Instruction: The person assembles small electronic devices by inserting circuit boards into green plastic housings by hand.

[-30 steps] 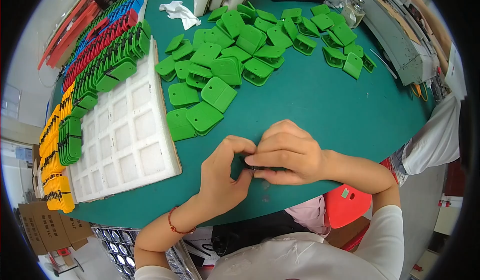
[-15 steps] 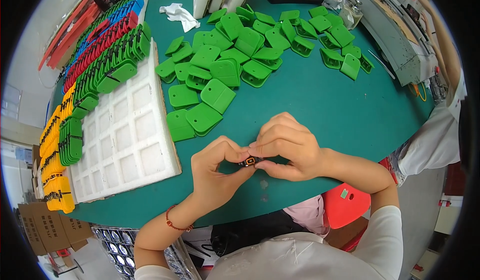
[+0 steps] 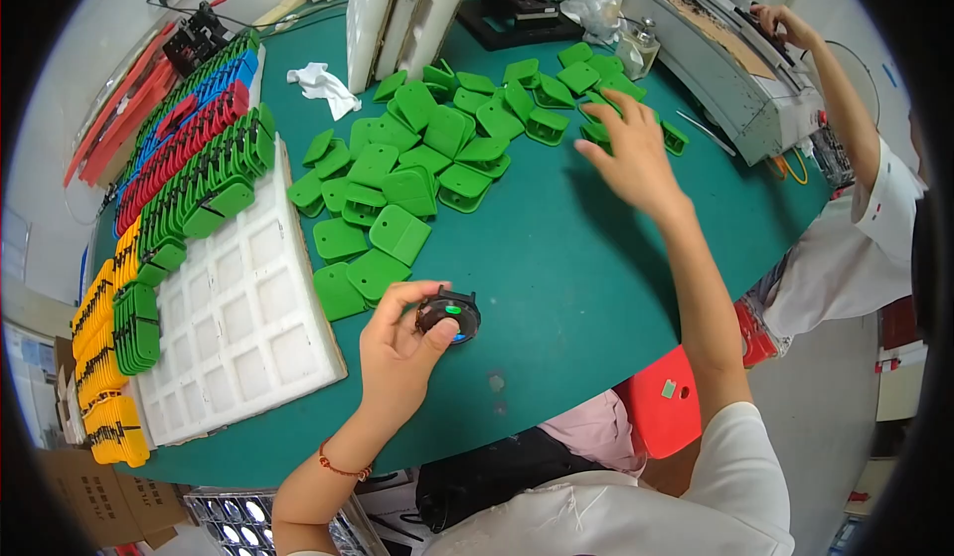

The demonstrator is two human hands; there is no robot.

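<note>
My left hand [image 3: 399,352] grips a round black watch body [image 3: 463,310] near the front of the table, thumb across its face. A small green patch shows on the watch, and short dark lugs stick up from its top edge. My right hand [image 3: 633,154] is stretched out over the right end of a loose pile of green plastic clips [image 3: 405,190], fingers spread. Some clips under and behind those fingers are partly hidden, and I see nothing held in that hand.
A white foam tray [image 3: 260,322] with square pockets lies at left. Rows of green, red, blue and yellow clips [image 3: 109,387] line its outer side. White foam boards [image 3: 397,19] stand behind the pile. At right, a co-worker's arm [image 3: 845,99] reaches over a grey machine [image 3: 715,69]. A red stool [image 3: 661,402] is below.
My hands have parted. The right one has moved far and right, opening over the green clips. The left keeps the watch, now turned so that its round shape shows. The whole view has shifted.
</note>
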